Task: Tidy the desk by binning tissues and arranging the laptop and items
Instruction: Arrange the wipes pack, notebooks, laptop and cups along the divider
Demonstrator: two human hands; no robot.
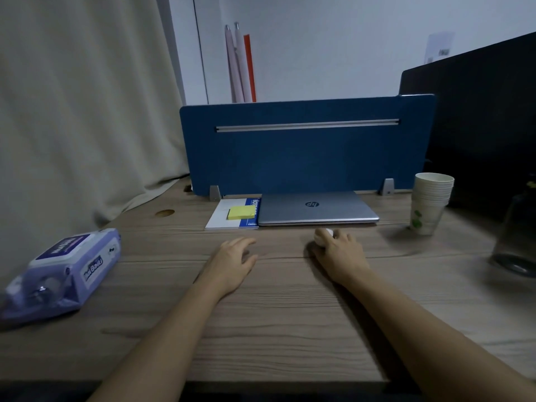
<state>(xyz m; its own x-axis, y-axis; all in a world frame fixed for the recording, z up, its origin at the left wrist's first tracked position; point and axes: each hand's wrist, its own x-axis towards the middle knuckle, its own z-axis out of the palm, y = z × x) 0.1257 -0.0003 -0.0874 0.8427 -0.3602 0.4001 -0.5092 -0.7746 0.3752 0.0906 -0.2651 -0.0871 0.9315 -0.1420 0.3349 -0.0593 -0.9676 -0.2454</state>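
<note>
A closed silver laptop (317, 210) lies flat against the blue divider at the back of the wooden desk (261, 314). Left of it a white notebook (223, 219) carries a yellow sticky pad (241, 212). My right hand (339, 253) rests on the desk just in front of the laptop, fingers curled around a small white object (322, 240), possibly a crumpled tissue. My left hand (235, 262) hovers palm down beside it, fingers loosely spread and holding nothing. A purple wet-wipes pack (63, 271) lies at the desk's left edge.
A stack of paper cups (429, 207) stands at the right. A dark glass jar (519, 236) sits at the far right. The blue divider (304, 149) closes off the back, a curtain (81, 111) hangs on the left, and a dark panel (478, 126) rises on the right.
</note>
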